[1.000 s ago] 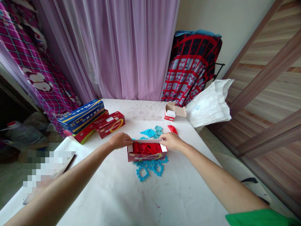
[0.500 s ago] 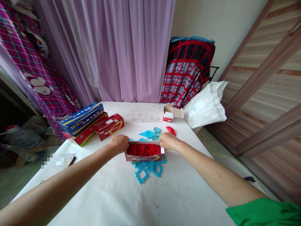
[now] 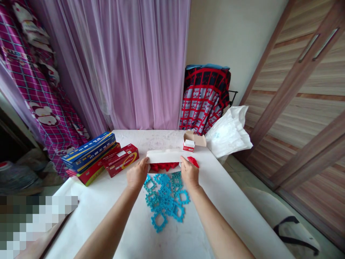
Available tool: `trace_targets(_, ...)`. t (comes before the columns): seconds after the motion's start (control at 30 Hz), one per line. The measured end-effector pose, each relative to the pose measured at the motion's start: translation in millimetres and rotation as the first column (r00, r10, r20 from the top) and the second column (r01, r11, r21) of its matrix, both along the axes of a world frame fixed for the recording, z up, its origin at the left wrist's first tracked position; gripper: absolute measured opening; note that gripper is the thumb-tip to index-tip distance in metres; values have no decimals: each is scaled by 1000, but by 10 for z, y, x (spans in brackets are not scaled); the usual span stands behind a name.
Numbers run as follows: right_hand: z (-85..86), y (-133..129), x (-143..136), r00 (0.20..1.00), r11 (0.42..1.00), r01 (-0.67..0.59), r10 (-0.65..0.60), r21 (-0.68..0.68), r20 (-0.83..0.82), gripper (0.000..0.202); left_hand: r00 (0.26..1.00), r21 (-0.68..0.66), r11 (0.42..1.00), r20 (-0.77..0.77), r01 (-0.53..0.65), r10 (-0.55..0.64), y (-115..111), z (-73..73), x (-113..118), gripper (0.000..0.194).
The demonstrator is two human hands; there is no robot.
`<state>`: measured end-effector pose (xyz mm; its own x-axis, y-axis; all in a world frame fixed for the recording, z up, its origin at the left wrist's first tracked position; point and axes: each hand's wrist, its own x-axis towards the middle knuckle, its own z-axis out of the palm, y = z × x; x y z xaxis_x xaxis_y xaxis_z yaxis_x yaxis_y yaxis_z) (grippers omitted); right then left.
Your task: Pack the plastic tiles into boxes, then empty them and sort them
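Observation:
My left hand [image 3: 137, 173] and my right hand [image 3: 190, 171] grip the two ends of an open box [image 3: 164, 157], whose white flap faces me. Red pieces [image 3: 164, 166] show in the opening below the flap. Just nearer to me, a pile of blue interlocking pieces [image 3: 165, 198] lies on the white table, some with square holes. A red piece [image 3: 193, 162] is beside my right hand, on its far side.
Blue boxes [image 3: 90, 153] and red boxes [image 3: 120, 160] are stacked at the left. A small open box [image 3: 189, 144] stands at the back right, near a white bag [image 3: 229, 133]. The table [image 3: 223, 223] borders a wooden wardrobe [image 3: 302, 108].
Both hands have moved the box away from me, and its flap now stands over the opening. More of the blue pile is uncovered. The view has shifted upward.

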<state>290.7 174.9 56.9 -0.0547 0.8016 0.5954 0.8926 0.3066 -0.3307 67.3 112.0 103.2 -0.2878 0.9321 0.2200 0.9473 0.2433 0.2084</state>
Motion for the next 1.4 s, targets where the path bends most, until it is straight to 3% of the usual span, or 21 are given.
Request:
trace_targets(0.2,-313,-13,85,995,989,-101,99,111,24,40,993,-38,997,94,-73,76,-42,-293,-51,44)
trace_targets(0.33,-571,-170,159,992,993,-120,119,23,41,39,994,-56,998,106,-33,39,-216,-476,-20,42)
trace_targets(0.4,-619,-289,195,992,991,-114,117,-66,49,38,993,-56,998,115,-3,9,-308,-549,0,43)
trace_targets(0.6,-353,-537,232,988,962,-138,151,-233,35,44,981,-51,995,180,86,-76,-462,-544,39,48)
trace_targets(0.8,-77,-370,173,984,895,-26,-56,-445,-171,31,943,-98,994,333,52,-16,-397,-357,-13,48)
trace_targets(0.93,17,-113,194,948,770,-152,-64,-620,-311,28,881,-214,976,469,46,62,-145,-238,-142,40)
trace_targets(1.0,52,-23,216,930,693,-255,-15,-674,-368,24,844,-293,952,529,87,85,-29,-189,-205,41)
trace_targets(1.07,78,9,236,922,659,-304,22,-688,-387,21,818,-355,924,568,143,91,29,-149,-247,40)
trace_targets(1.23,34,-131,306,901,686,-375,109,-624,-421,19,815,-321,922,579,218,9,-152,-152,-214,39)
trace_targets(1.4,-225,-421,365,892,842,-336,142,-421,-430,30,879,-122,985,474,121,-49,-503,-385,-88,36)
